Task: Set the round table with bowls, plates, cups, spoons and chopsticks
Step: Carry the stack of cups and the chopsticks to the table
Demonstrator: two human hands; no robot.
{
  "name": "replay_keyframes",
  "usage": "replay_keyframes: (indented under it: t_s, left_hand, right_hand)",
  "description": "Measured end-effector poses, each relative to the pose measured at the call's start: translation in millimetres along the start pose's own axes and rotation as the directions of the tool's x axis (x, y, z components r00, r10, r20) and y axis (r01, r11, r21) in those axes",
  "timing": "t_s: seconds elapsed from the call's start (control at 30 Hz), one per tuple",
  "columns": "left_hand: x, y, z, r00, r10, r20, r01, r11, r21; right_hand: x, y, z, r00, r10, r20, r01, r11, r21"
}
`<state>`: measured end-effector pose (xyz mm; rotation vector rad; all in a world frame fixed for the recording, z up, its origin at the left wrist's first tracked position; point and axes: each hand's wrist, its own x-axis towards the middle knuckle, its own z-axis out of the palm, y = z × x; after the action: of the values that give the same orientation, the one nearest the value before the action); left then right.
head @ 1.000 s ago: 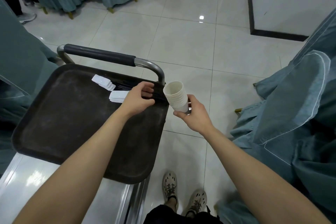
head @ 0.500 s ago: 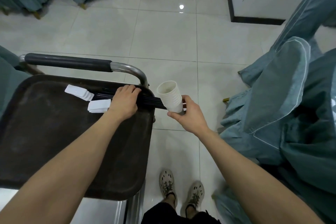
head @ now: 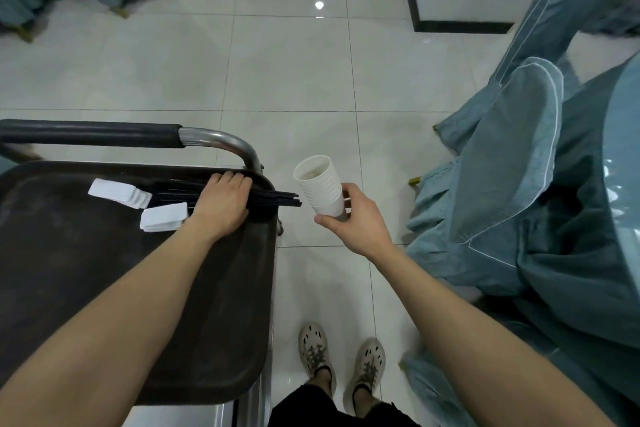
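Chopsticks [head: 280, 200]: black bundle lying along the far part of the dark tray [head: 104, 288], tips poking out past the tray's right rim over open floor [head: 294, 80]. Nearest, feet in pale shoes [head: 313, 347] on the tile just right of the cart. Left grip [head: 221, 204] laid over the bundle, fingers curled round it, thumb hidden; security of the hold not possible to confirm. Two stacks of white spoons [head: 119, 192] on the tray just beside that grip, the nearer stack close against the wrist. Right grip [head: 353, 218] wrapped round the base of a nested stack of white cups [head: 320, 189], stack tilted, mouth leaning towards the chopstick tips, nothing beneath but tile. Risks, as judged: thin sticks fanning or sliding out of a one-handed hold on lifting; tips knocking the cup stack, already near; upper cups slipping from the tilted stack and dropping to the floor; spoons swept aside by the wrist. Further off, cart handle [head: 93, 133] close behind the fingers, a likely snag on the lift. Beyond, draped chairs [head: 502, 166], well apart from the work.
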<state>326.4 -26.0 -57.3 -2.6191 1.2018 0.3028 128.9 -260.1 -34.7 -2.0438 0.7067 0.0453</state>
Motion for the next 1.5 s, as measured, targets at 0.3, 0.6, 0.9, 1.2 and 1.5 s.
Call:
replay_keyframes:
  t_s: [0.3,0.6,0.9,1.2,1.5]
  left_hand:
    - [6.2,4.6,5.8,1.0,0.024,-0.019,-0.023,0.999,0.048]
    - [8.6,24.3,-11.8,0.996,0.056,-0.072,-0.056,0.998,0.009]
    - [3.5,50.6,-48.5,0.987,0.103,-0.126,-0.092,0.992,0.087]
    - [20.7,114.0,-98.8,0.963,0.182,-0.201,-0.151,0.976,0.16]
    - [77.9,234.1,-163.9,0.881,0.346,-0.323,-0.279,0.931,0.236]
  right_hand:
    - [-4.6,15.8,-11.5,0.999,0.024,-0.024,-0.025,1.0,-0.018]
    - [-9.8,21.4,-25.9,0.998,0.012,-0.062,-0.012,1.0,-0.008]
    - [-29.9,24.2,-58.1,0.989,-0.01,-0.145,0.013,1.0,0.015]
    - [-64.5,64.9,-121.6,0.974,0.003,-0.227,0.015,0.997,0.078]
    - [-117.1,132.2,-218.0,0.919,0.092,-0.384,-0.031,0.986,0.162]
